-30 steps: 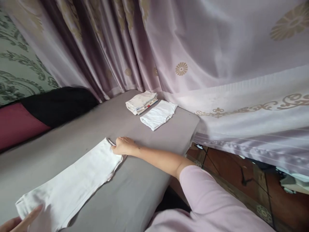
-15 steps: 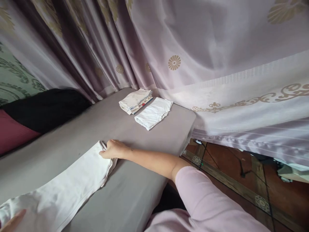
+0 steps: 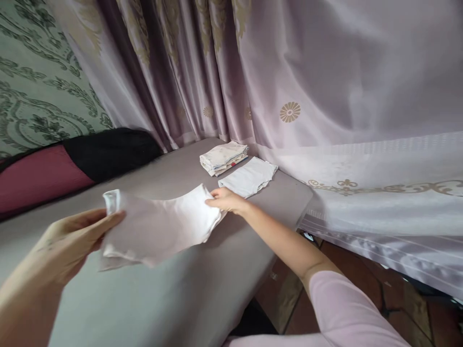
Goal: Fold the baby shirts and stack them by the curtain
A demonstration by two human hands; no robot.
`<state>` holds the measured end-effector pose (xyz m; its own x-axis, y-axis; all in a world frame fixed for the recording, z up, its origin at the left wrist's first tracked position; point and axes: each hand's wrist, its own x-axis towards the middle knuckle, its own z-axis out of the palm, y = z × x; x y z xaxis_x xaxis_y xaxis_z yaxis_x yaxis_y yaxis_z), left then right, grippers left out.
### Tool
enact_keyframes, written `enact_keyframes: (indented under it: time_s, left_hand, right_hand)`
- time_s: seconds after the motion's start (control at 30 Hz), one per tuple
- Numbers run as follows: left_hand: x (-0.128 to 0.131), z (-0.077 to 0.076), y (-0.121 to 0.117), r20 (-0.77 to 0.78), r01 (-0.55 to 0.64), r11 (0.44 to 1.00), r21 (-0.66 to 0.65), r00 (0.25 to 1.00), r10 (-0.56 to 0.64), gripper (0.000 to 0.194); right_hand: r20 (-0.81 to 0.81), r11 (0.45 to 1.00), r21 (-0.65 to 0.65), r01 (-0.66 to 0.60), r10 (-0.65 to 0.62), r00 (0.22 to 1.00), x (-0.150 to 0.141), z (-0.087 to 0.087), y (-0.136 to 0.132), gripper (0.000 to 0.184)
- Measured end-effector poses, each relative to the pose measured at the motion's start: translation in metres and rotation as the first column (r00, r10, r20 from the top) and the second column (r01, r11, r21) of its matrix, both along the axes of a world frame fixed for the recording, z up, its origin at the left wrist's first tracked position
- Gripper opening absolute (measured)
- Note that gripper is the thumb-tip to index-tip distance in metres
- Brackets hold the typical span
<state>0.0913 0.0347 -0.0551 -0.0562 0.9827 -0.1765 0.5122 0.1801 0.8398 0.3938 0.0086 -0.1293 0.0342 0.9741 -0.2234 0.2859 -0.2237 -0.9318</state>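
A folded white garment (image 3: 162, 221) hangs between my two hands, slightly sagging, above the grey bed surface. My left hand (image 3: 81, 236) pinches its left end, thumb on top. At the other end, my right hand (image 3: 226, 200) grips the edge, close to a folded white cloth (image 3: 249, 177) lying on the bed. Just behind that cloth is a stack of folded cream clothes (image 3: 224, 156). Which kind of garment I hold is not clear from its folded shape.
The grey-covered bed (image 3: 173, 299) ends at the right above a brown tiled floor (image 3: 300, 299). Mauve curtains (image 3: 307, 58) hang along the back. A black and maroon bundle (image 3: 83, 161) lies along the left side, by green patterned wallpaper (image 3: 32, 91).
The white garment has been lifted off the bed and moved right, toward the folded clothes. My left hand has come further into view, holding its left end. The view has shifted left.
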Motion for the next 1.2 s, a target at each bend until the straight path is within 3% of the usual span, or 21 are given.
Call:
enact_keyframes:
  time_s: [0.1,0.17,0.23,0.33,0.53,0.67,0.87,1.2]
  left_hand:
    - [0.056,-0.002,0.003,0.34,0.083,0.994,-0.075,0.939,-0.053,0.054]
    - [0.094,-0.01,0.004,0.451,0.181,0.982,-0.06,0.882,-0.135,0.047]
    - [0.13,-0.022,0.006,0.516,0.23,0.972,-0.043,0.839,-0.175,0.038]
    - [0.182,-0.044,0.011,0.629,0.263,0.964,-0.04,0.756,-0.181,0.028]
    - [0.255,-0.08,0.022,0.784,0.229,0.966,-0.119,0.619,-0.05,0.029]
    - [0.274,-0.101,0.028,0.81,0.243,0.954,-0.173,0.587,-0.003,0.022]
    - [0.276,-0.131,0.033,0.772,0.244,0.954,-0.172,0.636,-0.023,0.022]
    - [0.274,-0.145,0.033,0.748,0.273,0.958,-0.091,0.653,-0.116,0.018]
  right_hand:
    - [0.054,0.99,0.023,0.138,-0.139,0.989,0.054,0.015,-0.005,0.013]
    - [0.176,0.969,0.034,0.246,-0.248,0.953,0.091,0.024,-0.005,0.016]
    - [0.39,0.936,0.048,0.349,-0.339,0.856,0.125,0.033,0.0,0.017]
    - [0.586,0.914,0.062,0.4,-0.358,0.727,0.166,0.045,0.012,0.019]
    - [0.728,0.905,0.082,0.418,-0.341,0.595,0.217,0.059,0.044,0.022]
    - [0.812,0.904,0.08,0.42,-0.304,0.499,0.235,0.053,0.055,0.026]
    - [0.896,0.893,0.125,0.432,-0.289,0.338,0.236,0.025,0.051,0.038]
    - [0.947,0.9,0.193,0.391,-0.275,0.164,0.225,-0.01,0.058,0.034]
